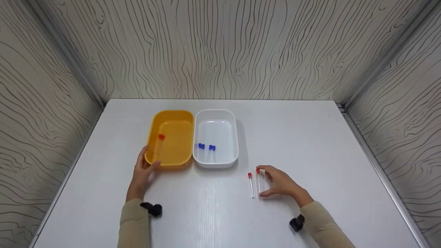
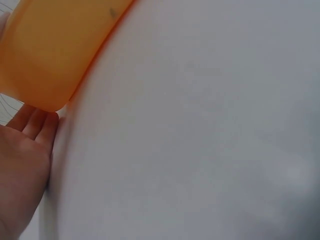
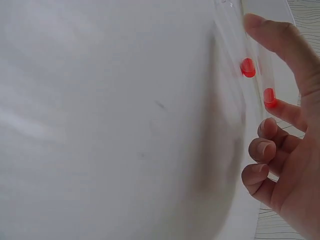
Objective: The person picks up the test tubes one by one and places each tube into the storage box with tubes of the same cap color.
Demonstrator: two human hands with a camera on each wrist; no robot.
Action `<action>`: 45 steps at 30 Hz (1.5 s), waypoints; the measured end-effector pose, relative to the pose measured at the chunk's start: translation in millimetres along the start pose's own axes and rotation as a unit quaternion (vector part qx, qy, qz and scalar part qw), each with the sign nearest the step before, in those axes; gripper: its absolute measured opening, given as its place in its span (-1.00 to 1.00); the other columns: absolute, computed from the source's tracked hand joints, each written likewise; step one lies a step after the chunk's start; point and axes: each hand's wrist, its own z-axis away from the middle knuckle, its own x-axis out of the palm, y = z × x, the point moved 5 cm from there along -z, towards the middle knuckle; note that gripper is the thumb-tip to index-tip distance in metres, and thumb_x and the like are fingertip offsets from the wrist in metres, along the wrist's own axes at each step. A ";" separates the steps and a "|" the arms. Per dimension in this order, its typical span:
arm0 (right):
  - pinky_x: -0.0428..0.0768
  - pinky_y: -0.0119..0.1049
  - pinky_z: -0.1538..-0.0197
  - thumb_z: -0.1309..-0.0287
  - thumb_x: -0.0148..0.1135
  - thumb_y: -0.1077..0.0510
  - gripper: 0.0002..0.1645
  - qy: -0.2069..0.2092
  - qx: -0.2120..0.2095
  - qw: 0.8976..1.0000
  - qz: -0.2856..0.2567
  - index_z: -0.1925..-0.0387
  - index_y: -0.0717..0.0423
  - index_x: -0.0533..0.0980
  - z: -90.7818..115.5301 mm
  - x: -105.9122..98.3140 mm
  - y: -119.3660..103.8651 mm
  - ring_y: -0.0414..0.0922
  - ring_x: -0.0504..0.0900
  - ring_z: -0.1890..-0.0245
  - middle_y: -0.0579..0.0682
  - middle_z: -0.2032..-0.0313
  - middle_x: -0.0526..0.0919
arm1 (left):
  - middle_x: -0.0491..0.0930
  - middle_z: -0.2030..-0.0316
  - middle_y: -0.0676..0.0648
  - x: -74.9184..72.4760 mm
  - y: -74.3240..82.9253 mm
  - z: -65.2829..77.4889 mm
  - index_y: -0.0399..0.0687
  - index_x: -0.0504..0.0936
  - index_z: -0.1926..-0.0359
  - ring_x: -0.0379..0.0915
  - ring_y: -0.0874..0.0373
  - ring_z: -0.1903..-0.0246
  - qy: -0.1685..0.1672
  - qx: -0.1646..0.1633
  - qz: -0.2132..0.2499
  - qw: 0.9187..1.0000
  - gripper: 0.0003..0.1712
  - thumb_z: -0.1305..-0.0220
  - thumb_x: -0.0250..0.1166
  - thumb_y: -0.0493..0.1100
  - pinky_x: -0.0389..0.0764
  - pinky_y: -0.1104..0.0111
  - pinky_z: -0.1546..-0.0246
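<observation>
Head view: judge work well past halfway, going by tray contents. Count four blue caps on tubes in white tray (image 1: 220, 132), and see none outside it; take that share as done. Note red-capped tubes (image 1: 161, 137) lying in orange tray (image 1: 177, 136), just beside white tray; probably two, but cannot count for certain. Find two more red-capped ones left over on desk (image 1: 293, 137), outside both trays: loose tube (image 1: 252, 186), untouched, and, near it, held tube (image 1: 258, 181). Pinch latter lengthwise in right hand (image 1: 281, 181), thumb at bottom end, forefinger at cap, spread about as wide as tube length. Cannot tell if raised off desk. Grip near corner of orange tray with left hand (image 1: 141, 174). Judge only those two tubes as remaining.
</observation>
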 end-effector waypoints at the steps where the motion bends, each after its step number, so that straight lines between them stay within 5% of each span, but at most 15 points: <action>1: 0.48 -0.37 0.13 0.37 0.62 -0.13 0.09 0.002 -0.002 1.000 0.000 -0.27 0.06 0.35 -0.3 -1.2 -1.0 -0.22 0.42 0.20 -0.03 0.12 0.55 | -0.06 -0.54 0.10 -0.5 -0.4 -0.2 0.47 -0.06 -0.48 -0.01 0.14 -0.49 0.000 -0.002 -0.002 1.000 -0.02 -0.20 0.35 0.04 0.09 0.19 -0.54; 15: 0.30 -0.49 0.35 0.38 0.64 -0.03 0.10 0.013 -0.019 0.999 -0.044 -0.28 0.12 0.34 -11.7 -16.7 -25.4 -0.02 0.39 0.37 0.16 0.35 0.49 | -0.09 -0.55 0.12 -1.4 -2.7 0.3 0.58 -0.03 -0.44 0.02 0.14 -0.47 0.007 -0.026 0.000 1.000 -0.04 -0.16 0.36 0.11 0.10 0.16 -0.54; 24: 0.24 -0.49 0.36 0.35 0.63 -0.06 0.10 0.018 -0.036 0.998 -0.051 -0.30 0.07 0.32 -22.7 -26.1 -40.0 -0.29 0.25 0.42 0.16 0.38 0.46 | -0.06 -0.54 0.08 -0.5 0.9 2.7 0.54 -0.04 -0.46 0.03 0.11 -0.47 0.005 -0.028 0.007 1.000 -0.06 -0.22 0.33 0.02 0.08 0.15 -0.54; 38: 0.17 -0.52 0.43 0.30 0.60 -0.03 0.05 0.027 -0.049 0.996 -0.067 -0.29 0.05 0.32 -43.2 -29.9 -63.4 -0.36 0.15 0.52 -0.05 0.45 0.39 | -0.09 -0.55 0.11 -1.3 -4.3 -0.7 0.54 -0.04 -0.46 -0.02 0.15 -0.50 0.005 -0.026 0.015 1.000 -0.08 -0.25 0.31 -0.02 0.09 0.18 -0.54; 45: 0.18 -0.53 0.45 0.29 0.60 -0.06 0.08 0.022 -0.057 0.996 -0.069 -0.31 0.04 0.29 -53.9 -26.9 -69.8 -0.35 0.16 0.54 0.04 0.42 0.45 | -0.09 -0.55 0.11 -1.2 -2.1 -0.7 0.58 -0.03 -0.44 0.04 0.15 -0.46 0.008 -0.022 -0.004 1.000 -0.02 -0.14 0.37 0.14 0.13 0.20 -0.52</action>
